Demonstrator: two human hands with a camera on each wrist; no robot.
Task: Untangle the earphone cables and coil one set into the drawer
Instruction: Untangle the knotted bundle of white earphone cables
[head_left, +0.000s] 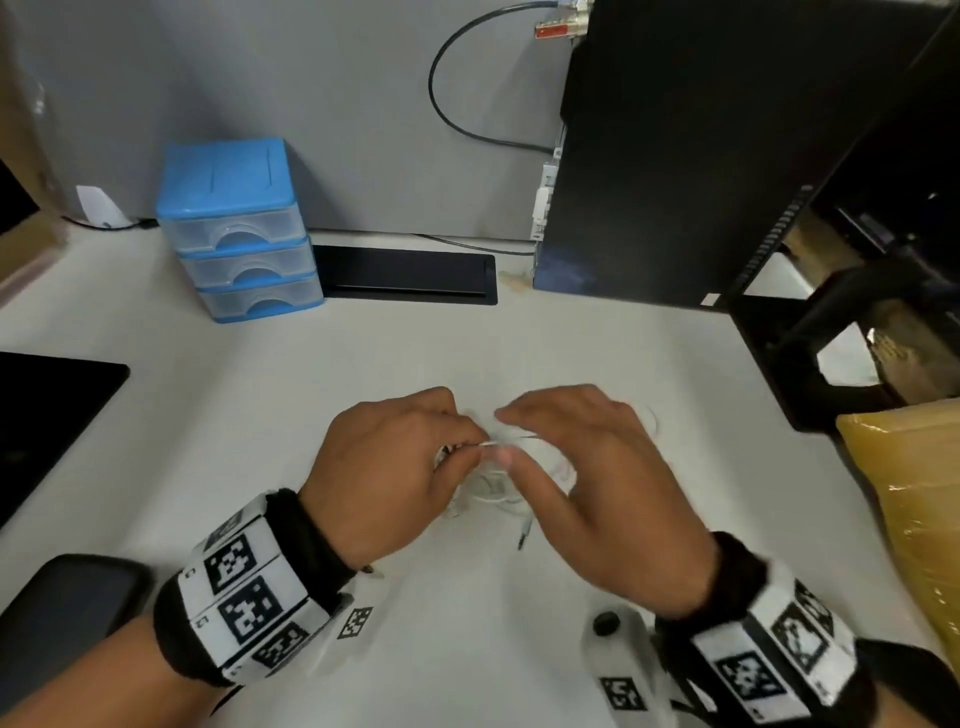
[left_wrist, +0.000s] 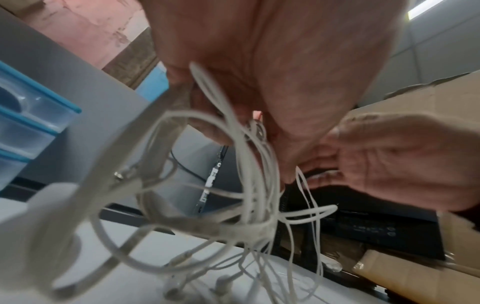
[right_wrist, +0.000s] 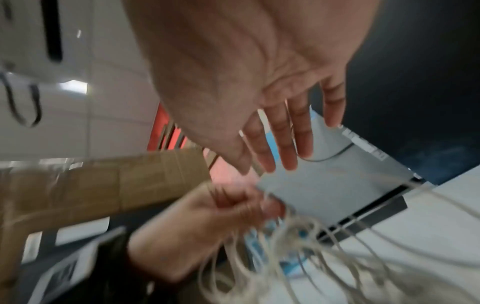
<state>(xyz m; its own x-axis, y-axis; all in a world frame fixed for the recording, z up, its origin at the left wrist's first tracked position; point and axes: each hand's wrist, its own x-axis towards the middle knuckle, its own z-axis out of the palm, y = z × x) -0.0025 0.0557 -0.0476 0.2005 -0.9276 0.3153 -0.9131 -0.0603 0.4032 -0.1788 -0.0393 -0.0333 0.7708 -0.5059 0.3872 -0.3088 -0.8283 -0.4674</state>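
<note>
Earphone cables (head_left: 493, 488): white, in a loose tangle of loops on the white desk (head_left: 363, 364), centre of the head view, directly under and between both hands. One metal plug end (head_left: 522, 535) sticks out of the pile at 6 o'clock.

Left hand (head_left: 387, 467): knuckles up, fingers curled, pinching a thin strand of the tangle at its 3 o'clock side. Left wrist view confirms it, with several loops (left_wrist: 207, 185) hanging from the curled fingers down to the desk.

Right hand (head_left: 587, 462): hovering over the 3 o'clock side of the pile. Right wrist view shows the fingers (right_wrist: 288, 148) stretched out fairly straight and spread, palm down; view is blurred. Thumb tip sits close to the strand the left hand holds, but whether it actually pinches it cannot be told.

Drawer unit (head_left: 239, 228): blue frame, three clear drawers stacked, all closed, at 11 o'clock from the tangle, against the grey partition, well apart from the hands.

Black computer tower (head_left: 675, 156) at 1 o'clock. Black cable slot (head_left: 410, 275) in the desk just beside the drawer unit, at its 3 o'clock. Dark phone (head_left: 67, 613) at 8 o'clock, near the left wrist. Both wrists carry black bands with printed square markers.
</note>
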